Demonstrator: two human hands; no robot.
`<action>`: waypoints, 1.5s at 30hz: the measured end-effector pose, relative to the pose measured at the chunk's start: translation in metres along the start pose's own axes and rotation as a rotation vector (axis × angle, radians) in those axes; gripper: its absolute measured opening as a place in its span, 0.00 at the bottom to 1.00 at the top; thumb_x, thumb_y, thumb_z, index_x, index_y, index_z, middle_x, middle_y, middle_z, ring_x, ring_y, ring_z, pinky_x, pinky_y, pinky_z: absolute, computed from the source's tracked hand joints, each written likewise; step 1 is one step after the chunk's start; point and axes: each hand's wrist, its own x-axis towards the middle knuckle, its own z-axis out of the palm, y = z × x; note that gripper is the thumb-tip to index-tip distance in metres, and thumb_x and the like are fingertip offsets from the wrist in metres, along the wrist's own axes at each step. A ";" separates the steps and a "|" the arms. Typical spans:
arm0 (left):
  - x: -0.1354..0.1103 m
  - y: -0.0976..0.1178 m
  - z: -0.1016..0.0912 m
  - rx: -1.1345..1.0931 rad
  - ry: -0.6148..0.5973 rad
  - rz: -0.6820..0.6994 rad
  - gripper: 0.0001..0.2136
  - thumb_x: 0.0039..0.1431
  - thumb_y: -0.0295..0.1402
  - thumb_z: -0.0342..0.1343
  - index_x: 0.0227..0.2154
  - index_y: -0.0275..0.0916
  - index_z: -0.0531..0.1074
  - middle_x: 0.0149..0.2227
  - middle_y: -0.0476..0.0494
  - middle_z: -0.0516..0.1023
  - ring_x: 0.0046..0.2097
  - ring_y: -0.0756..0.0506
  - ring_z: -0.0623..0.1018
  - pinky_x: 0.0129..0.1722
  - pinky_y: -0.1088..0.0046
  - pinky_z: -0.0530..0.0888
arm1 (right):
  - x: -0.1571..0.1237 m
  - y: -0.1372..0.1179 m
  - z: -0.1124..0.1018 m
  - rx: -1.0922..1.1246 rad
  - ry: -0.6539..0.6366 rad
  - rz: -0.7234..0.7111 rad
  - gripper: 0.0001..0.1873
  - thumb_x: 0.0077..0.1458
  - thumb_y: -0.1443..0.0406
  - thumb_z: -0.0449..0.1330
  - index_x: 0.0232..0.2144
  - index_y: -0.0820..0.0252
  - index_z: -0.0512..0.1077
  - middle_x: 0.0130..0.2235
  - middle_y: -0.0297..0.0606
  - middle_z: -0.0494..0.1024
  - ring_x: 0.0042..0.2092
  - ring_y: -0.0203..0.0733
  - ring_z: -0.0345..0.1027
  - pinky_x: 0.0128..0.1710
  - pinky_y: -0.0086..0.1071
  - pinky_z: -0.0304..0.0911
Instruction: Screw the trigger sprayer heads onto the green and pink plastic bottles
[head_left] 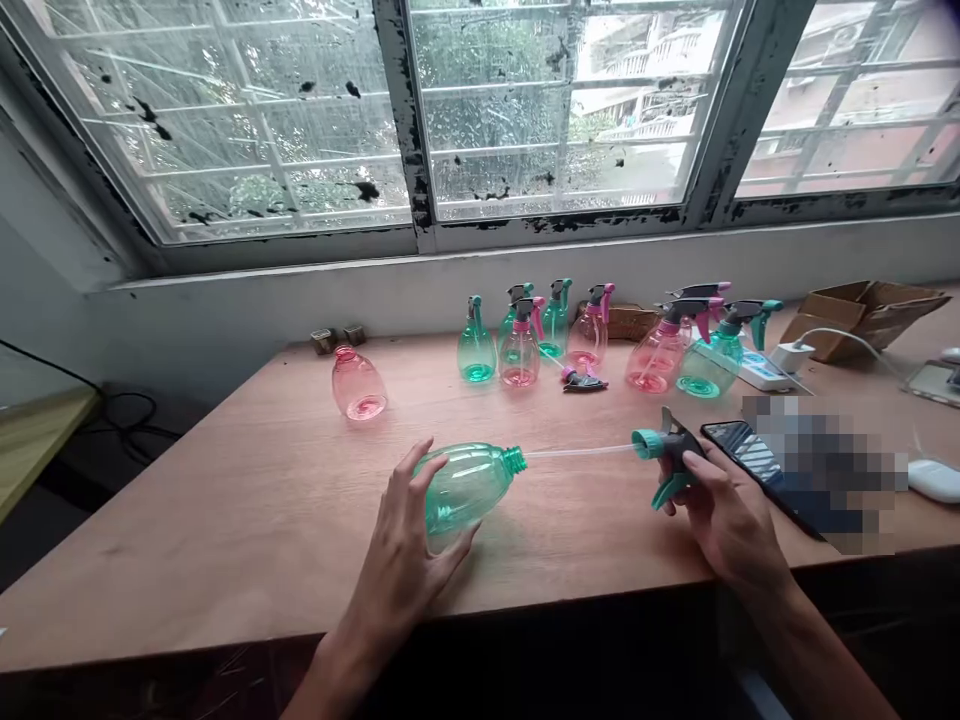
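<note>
Sideways, green bottle sits clasped in left hand's grip; right hand pinches sprayer head.

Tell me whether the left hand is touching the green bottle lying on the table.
Touching. The head view shows the left hand cupped over the base of the green bottle, fingers and thumb wrapped against its sides with no gap.

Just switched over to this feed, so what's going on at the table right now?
A person is handling a spray bottle in two parts. The left hand holds a green bottle lying on its side on the wooden table. The right hand holds the trigger sprayer head, its dip tube reaching to the bottle's open neck. Assembled spray bottles stand near the window, and one capless pink bottle sits apart.
</note>
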 end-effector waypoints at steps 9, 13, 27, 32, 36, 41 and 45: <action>-0.002 0.013 0.004 -0.168 -0.172 -0.029 0.31 0.61 0.32 0.62 0.63 0.52 0.54 0.68 0.40 0.47 0.70 0.34 0.52 0.65 0.49 0.61 | -0.010 -0.007 0.022 -0.220 -0.344 0.209 0.18 0.50 0.57 0.71 0.40 0.57 0.73 0.33 0.35 0.77 0.35 0.45 0.73 0.35 0.34 0.71; -0.002 0.020 0.012 -0.234 -0.200 -0.134 0.32 0.60 0.34 0.63 0.63 0.57 0.55 0.71 0.46 0.34 0.71 0.31 0.44 0.66 0.46 0.57 | -0.014 -0.014 0.041 -0.259 -0.480 0.322 0.19 0.51 0.56 0.70 0.42 0.58 0.73 0.33 0.33 0.76 0.35 0.44 0.72 0.36 0.35 0.69; 0.000 0.023 -0.002 -0.554 -0.390 -0.290 0.29 0.69 0.43 0.49 0.68 0.49 0.44 0.70 0.41 0.49 0.70 0.37 0.53 0.69 0.52 0.54 | -0.019 -0.009 0.038 -0.181 -0.558 0.354 0.24 0.56 0.55 0.66 0.50 0.64 0.70 0.28 0.37 0.81 0.33 0.45 0.74 0.37 0.37 0.70; -0.006 0.021 0.002 -0.560 -0.385 -0.259 0.43 0.63 0.39 0.60 0.68 0.55 0.31 0.72 0.42 0.41 0.71 0.37 0.47 0.69 0.49 0.52 | -0.021 -0.012 0.039 -0.232 -0.531 0.357 0.24 0.51 0.55 0.70 0.45 0.63 0.74 0.26 0.36 0.81 0.31 0.45 0.73 0.34 0.36 0.68; -0.006 0.021 0.004 -0.546 -0.442 -0.215 0.43 0.60 0.37 0.63 0.68 0.55 0.38 0.71 0.42 0.46 0.70 0.36 0.51 0.68 0.50 0.54 | -0.022 -0.014 0.040 -0.259 -0.499 0.339 0.21 0.49 0.55 0.71 0.41 0.61 0.74 0.24 0.34 0.80 0.29 0.44 0.74 0.32 0.35 0.68; -0.004 0.021 0.000 -0.541 -0.453 -0.199 0.43 0.59 0.43 0.63 0.69 0.52 0.41 0.71 0.41 0.47 0.70 0.34 0.52 0.68 0.51 0.55 | -0.022 -0.012 0.040 -0.258 -0.512 0.293 0.20 0.53 0.54 0.68 0.41 0.62 0.73 0.25 0.35 0.81 0.29 0.45 0.75 0.33 0.36 0.69; -0.004 0.022 -0.003 -0.590 -0.465 -0.286 0.33 0.68 0.48 0.47 0.69 0.49 0.40 0.72 0.41 0.46 0.71 0.36 0.50 0.69 0.49 0.52 | -0.022 -0.011 0.041 -0.269 -0.491 0.290 0.20 0.52 0.54 0.68 0.40 0.62 0.73 0.26 0.36 0.82 0.30 0.46 0.75 0.34 0.37 0.70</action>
